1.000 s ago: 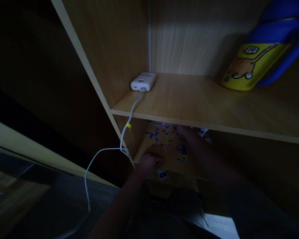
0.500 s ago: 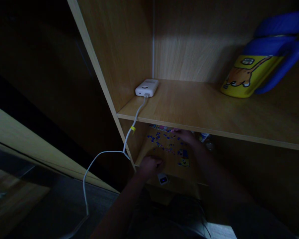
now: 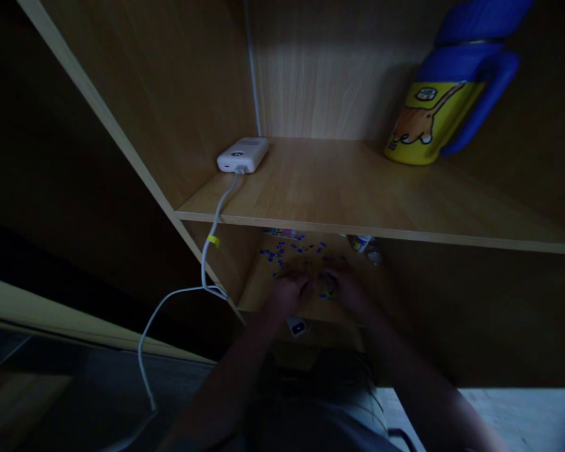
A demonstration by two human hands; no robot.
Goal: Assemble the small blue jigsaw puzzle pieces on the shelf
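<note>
Small blue jigsaw puzzle pieces [image 3: 279, 256] lie scattered on the lower shelf. My left hand [image 3: 287, 293] is low over the shelf, its fingers curled together; whatever they may pinch is too dark to see. Close to its right, my right hand [image 3: 346, 287] has its fingertips drawn together beside a small joined puzzle section [image 3: 328, 291], blue and yellow, which it partly covers. Any piece between the right fingers is hidden by blur and shadow. At the back of the shelf lies a colourful printed picture [image 3: 282, 233], partly cut off by the upper shelf.
On the upper shelf [image 3: 329, 188] sit a white power bank [image 3: 243, 155] and a blue-and-yellow bottle [image 3: 433, 94]. A white cable [image 3: 206, 257] hangs over the shelf edge. A small container [image 3: 360, 243] and a clear round item [image 3: 373, 255] stand below right. A small device [image 3: 297, 326] glows below.
My right hand has come back from the rear of the lower shelf to the joined section, near my left hand. My left hand has moved slightly inward. The camera view has shifted.
</note>
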